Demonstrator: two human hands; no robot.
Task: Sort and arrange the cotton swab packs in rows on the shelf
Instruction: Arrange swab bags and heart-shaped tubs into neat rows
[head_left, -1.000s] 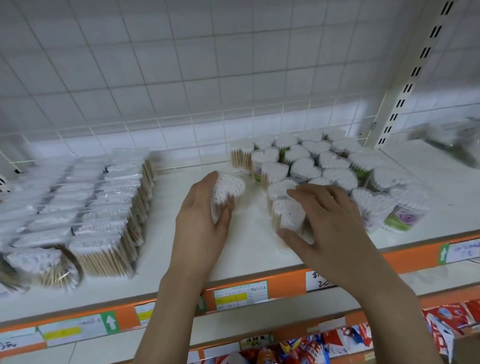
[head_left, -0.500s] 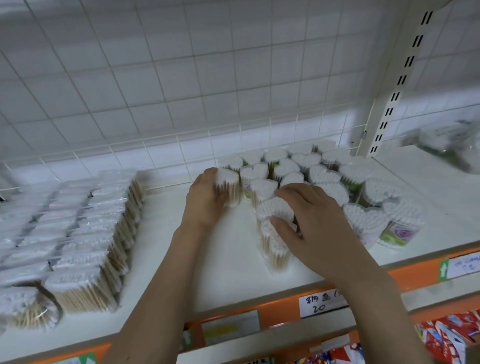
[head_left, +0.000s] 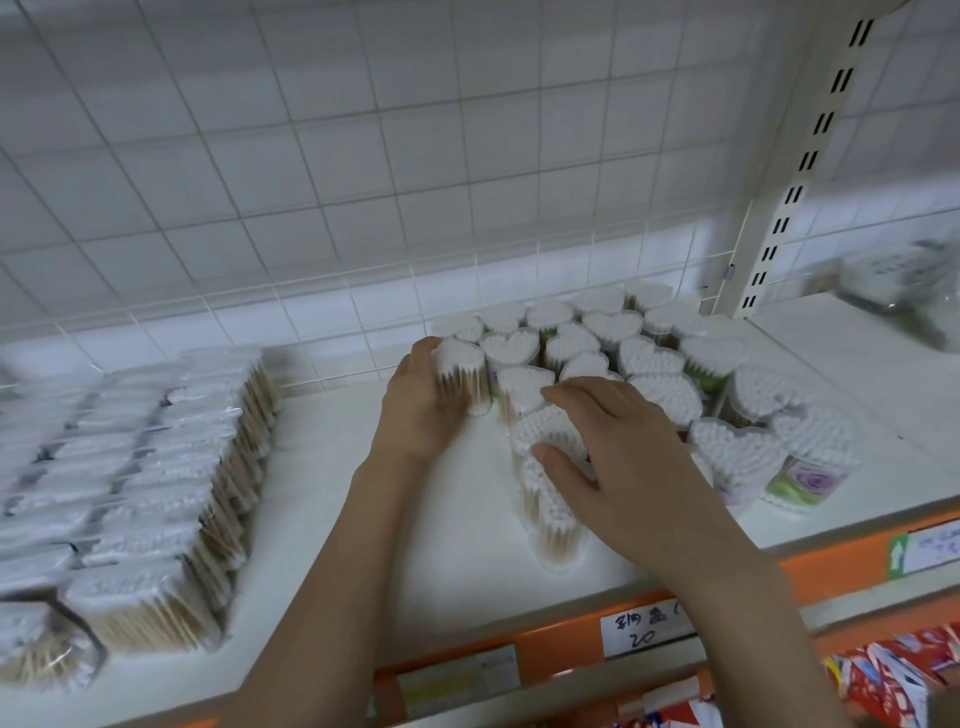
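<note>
The clear plastic heart-shaped cotton swab packs (head_left: 613, 327) show white cotton tips above pale tan wooden sticks, and one at the front right carries a label (head_left: 802, 486) printed with a purple rose on green. The flat clear-wrapped bundles of wooden swabs (head_left: 156, 467) at the left have the same white tips and tan sticks. The white shelf (head_left: 322, 519) has an orange front edge (head_left: 841, 566) bearing a white price tag with black handwriting (head_left: 641, 629), and behind it runs a white wire grid (head_left: 363, 182) of squares.
</note>
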